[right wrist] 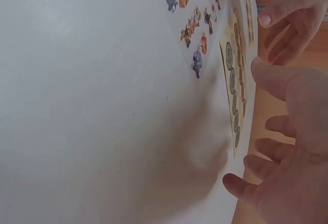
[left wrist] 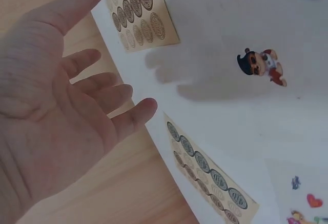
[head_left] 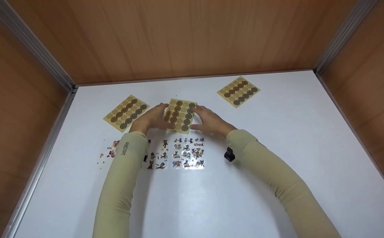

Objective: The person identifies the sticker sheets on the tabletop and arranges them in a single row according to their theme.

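Note:
A tan sheet of round coin-like stickers lies on the white table between my two hands. At its left side is my left hand, its thumb overlapping the sheet's lower left part in the head view. My right hand is at the right edge, with fingertips close to the upper right corner. Both hands have their fingers spread and relaxed. In the left wrist view the left palm faces the camera, and nothing lies in it. The right wrist view shows the right fingers apart above the tabletop, near the same sheet.
Two more tan sheets lie at the back, one at left and one at right. Nearer me are clear sheets of small cartoon character stickers, partly under my left sleeve. Wooden walls enclose the table.

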`<state>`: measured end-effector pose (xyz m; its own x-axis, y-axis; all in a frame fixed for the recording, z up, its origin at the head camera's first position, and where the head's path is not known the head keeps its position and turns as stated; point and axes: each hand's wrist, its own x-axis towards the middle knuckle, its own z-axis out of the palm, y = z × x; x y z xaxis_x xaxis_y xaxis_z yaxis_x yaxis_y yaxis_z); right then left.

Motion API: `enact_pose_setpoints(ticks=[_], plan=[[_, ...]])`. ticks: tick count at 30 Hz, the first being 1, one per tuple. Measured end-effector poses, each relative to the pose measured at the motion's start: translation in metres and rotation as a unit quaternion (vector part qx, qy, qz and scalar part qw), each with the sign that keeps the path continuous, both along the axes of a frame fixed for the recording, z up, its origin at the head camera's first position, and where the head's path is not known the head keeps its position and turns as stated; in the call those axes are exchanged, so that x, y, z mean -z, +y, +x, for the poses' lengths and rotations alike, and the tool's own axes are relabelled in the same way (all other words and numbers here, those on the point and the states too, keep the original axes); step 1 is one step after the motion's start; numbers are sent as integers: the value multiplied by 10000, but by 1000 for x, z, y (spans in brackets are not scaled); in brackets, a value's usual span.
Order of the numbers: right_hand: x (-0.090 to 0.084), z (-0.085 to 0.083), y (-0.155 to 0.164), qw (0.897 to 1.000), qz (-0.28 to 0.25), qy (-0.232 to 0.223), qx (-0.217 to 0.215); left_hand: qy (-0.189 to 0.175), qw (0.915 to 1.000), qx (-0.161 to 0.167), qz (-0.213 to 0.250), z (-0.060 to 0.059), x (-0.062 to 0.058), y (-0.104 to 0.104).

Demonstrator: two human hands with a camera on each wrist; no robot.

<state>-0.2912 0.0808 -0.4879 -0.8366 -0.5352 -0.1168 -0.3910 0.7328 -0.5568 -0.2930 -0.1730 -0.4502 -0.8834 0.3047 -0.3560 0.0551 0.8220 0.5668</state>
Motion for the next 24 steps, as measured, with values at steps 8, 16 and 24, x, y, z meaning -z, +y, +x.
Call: enact_pose_setpoints(ticks=[8, 16, 24], plan=[[13, -14, -11, 9989, 34, -429, -208, -568, 9984, 31, -43, -18, 19, 8], [19, -31, -19, 9970, 574, -359, -369, -524, 9978, 205, -347, -32, 29, 5], [23, -37, -19, 9966, 695, -224, -388, -452, 9975, 230, -488, -33, 31, 8]])
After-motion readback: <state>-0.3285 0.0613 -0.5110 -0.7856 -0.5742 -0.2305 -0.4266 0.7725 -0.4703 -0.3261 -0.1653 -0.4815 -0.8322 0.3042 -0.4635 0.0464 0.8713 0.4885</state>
